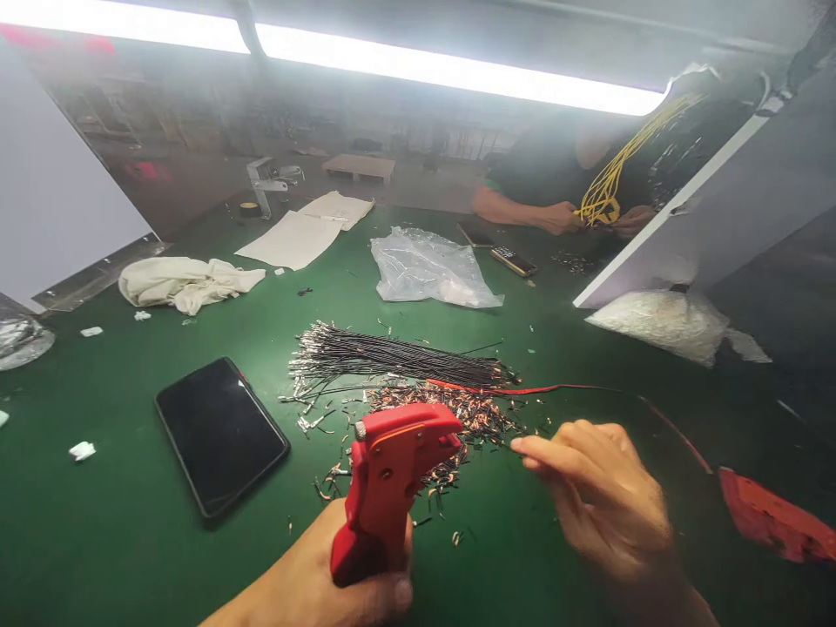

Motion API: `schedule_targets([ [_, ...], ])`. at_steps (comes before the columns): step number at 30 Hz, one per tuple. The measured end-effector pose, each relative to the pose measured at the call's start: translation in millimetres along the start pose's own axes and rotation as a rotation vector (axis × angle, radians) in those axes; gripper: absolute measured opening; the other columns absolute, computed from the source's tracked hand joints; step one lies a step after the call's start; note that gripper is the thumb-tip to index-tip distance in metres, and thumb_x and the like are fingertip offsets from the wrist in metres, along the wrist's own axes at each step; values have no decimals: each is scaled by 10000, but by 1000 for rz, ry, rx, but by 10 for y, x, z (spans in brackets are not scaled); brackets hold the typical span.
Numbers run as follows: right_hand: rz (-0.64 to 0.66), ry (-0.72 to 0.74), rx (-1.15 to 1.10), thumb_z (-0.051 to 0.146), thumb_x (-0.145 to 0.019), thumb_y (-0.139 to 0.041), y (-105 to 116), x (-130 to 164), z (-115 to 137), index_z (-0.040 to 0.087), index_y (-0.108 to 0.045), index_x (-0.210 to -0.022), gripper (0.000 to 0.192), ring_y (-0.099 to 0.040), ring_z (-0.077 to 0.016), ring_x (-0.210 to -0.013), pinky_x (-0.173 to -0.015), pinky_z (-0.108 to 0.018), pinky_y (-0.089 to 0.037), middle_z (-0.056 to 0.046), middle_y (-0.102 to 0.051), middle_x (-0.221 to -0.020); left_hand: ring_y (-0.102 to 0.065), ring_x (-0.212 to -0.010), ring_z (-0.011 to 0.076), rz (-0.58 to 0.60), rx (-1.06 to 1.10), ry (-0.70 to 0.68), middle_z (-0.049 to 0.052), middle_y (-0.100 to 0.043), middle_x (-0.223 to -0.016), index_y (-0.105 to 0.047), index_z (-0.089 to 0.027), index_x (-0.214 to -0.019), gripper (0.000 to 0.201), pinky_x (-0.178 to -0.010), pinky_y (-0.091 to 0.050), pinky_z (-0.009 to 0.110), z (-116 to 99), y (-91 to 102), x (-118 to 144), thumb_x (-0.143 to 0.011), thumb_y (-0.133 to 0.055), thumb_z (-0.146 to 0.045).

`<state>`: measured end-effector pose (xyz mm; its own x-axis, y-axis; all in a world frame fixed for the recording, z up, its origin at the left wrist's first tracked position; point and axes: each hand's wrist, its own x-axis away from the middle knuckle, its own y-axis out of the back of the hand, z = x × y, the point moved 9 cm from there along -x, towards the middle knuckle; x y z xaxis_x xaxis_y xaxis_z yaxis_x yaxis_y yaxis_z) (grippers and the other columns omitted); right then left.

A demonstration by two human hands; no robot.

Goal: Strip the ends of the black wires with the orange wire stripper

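Observation:
My left hand (353,566) is wrapped round the handle of a red wire stripper (385,470), whose jaws point to the right. Below the bundle, a pile of copper-tipped wire scraps (480,414) lies behind the stripper and partly hidden by it. My right hand (601,488) is to the right of the scraps, its thumb and forefinger pinched together. Whatever is between those fingertips is too small to make out. Beyond the scraps lies a bundle of black wires (398,353) with metal terminals at the left ends. A red strip (515,390) runs along the bundle's lower right side.
A black phone (222,435) lies at left, near a white cloth (189,280). Farther back are papers (293,237), a clear plastic bag (431,266) and a keypad phone (513,259). A red object (777,514) sits at right. Across the table, a person's hands hold yellow wires (604,187).

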<state>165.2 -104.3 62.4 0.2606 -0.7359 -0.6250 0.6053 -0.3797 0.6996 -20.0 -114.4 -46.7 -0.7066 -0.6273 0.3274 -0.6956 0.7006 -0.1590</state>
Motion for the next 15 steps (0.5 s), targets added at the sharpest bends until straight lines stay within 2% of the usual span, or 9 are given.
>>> schedule_targets([
  [4,-42,-4,-8,-8,-907,-503,92,-14,12,198,-617,-1030,266,-569,-174,-791,-711,-321,-437,-34,-628,-863,-330,-650,116,-2,-13,30,-34,-379,-701,-462,-205,-750,348,-571,-267,249,31,9,10,-756,-637,-506],
  [10,-79,79,128,-32,-883,-546,180,-35,189,215,-599,-1250,445,-516,-173,-718,-693,-345,-384,-4,-681,-803,-295,-602,103,-80,-27,58,-52,-379,-630,-555,-209,-732,272,-531,-288,233,30,27,30,-729,-706,-434],
  [13,-75,119,114,-22,-861,-575,209,-56,260,204,-636,-1145,368,-512,-164,-707,-680,-349,-353,1,-661,-768,-306,-602,99,-49,-4,60,-50,-396,-629,-555,-200,-710,302,-533,-303,229,23,-14,30,-743,-708,-458],
  [15,-110,63,75,5,-875,-580,260,-80,240,209,-644,-1055,280,-511,-167,-725,-684,-354,-345,0,-635,-765,-330,-618,102,-26,17,61,-43,-414,-655,-542,-195,-727,340,-544,-302,230,31,-24,34,-732,-712,-490],
])
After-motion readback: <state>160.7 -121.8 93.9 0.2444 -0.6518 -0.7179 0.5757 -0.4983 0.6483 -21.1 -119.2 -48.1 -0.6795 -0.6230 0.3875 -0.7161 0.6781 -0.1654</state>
